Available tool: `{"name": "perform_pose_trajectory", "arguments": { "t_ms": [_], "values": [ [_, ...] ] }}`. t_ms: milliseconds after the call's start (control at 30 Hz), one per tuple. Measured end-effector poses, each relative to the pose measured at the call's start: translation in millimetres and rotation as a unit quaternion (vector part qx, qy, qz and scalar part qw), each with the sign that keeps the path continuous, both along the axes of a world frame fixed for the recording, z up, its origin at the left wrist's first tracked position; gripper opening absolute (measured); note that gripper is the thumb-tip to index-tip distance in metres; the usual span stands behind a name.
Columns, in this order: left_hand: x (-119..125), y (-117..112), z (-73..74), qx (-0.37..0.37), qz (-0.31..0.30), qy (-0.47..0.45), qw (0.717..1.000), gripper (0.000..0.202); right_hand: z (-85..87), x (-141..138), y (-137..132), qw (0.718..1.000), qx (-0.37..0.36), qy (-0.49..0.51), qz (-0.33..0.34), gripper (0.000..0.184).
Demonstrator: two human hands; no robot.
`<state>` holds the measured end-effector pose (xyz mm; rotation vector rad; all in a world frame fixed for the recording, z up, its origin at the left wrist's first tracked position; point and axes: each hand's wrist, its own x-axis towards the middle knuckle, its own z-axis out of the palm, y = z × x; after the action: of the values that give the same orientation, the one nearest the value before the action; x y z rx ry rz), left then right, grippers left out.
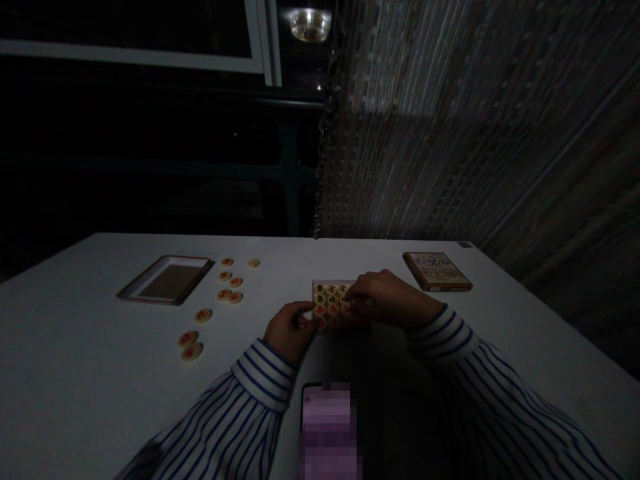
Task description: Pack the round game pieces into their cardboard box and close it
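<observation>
A small open box (313, 288) holds rows of round xiangqi pieces (333, 299), some with black characters and some with red. My left hand (293, 329) is closed on the box's left side, its fingers curled at the wall. Over the right part of the box, my right hand (381, 298) bends down with its fingers closed, touching the pieces; whatever lies between the fingertips is hidden. The box's right side is covered by this hand and by shadow. To the left, several loose red-marked xiangqi pieces (203, 315) lie scattered on the table.
An empty tray-like box lid (187, 293) rests at the left of the white table (125, 373). A printed flat box (437, 272) lies at the right. Near the front edge is a phone (327, 427) with a blurred screen. A bead curtain (400, 167) hangs behind the table.
</observation>
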<state>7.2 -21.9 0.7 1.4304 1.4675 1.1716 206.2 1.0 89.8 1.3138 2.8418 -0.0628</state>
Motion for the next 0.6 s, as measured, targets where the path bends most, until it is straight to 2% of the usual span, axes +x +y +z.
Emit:
{"name": "perform_pose_trajectory", "arguments": {
  "t_ms": [133, 600],
  "values": [
    [1, 1, -3.3, 0.004, 0.009, 0.003, 1.0, 0.03, 2.7, 3, 1, 1.0, -0.006, -0.019, -0.02, 0.026],
    [3, 0, -4.9, 0.011, 0.023, -0.022, 0.999, 0.03, -9.3, 0, 1, 0.998, -0.018, -0.06, 0.005, 0.022]
  ]
}}
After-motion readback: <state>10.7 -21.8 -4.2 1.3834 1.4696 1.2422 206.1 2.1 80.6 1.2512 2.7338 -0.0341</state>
